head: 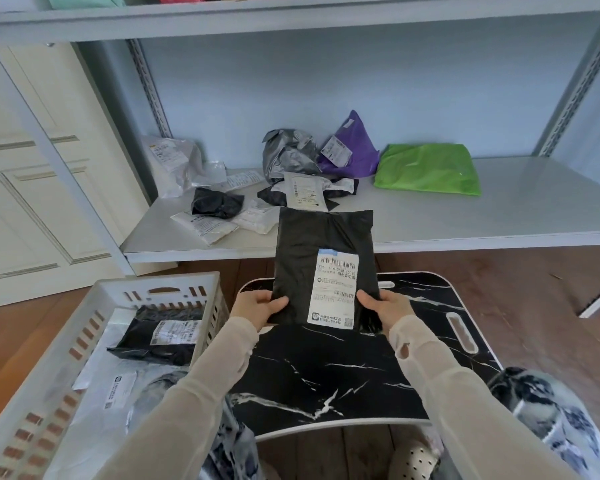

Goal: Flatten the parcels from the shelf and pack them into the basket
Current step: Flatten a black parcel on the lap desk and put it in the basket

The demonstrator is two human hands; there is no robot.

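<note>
Holding: left hand [257, 308] and right hand [386, 306] pinch the black parcel [309, 251] by its lower corners, centre frame, over the marbled tray [326, 372].
Risk: edge-only grip; parcel could sag or slip short of the basket [136, 284], lower left.

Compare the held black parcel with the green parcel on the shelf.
The black parcel is held upright by the left hand and right hand; the green parcel lies on the shelf. The black parcel shows a white label; the green parcel shows none. Both are plastic mailer bags.
</note>
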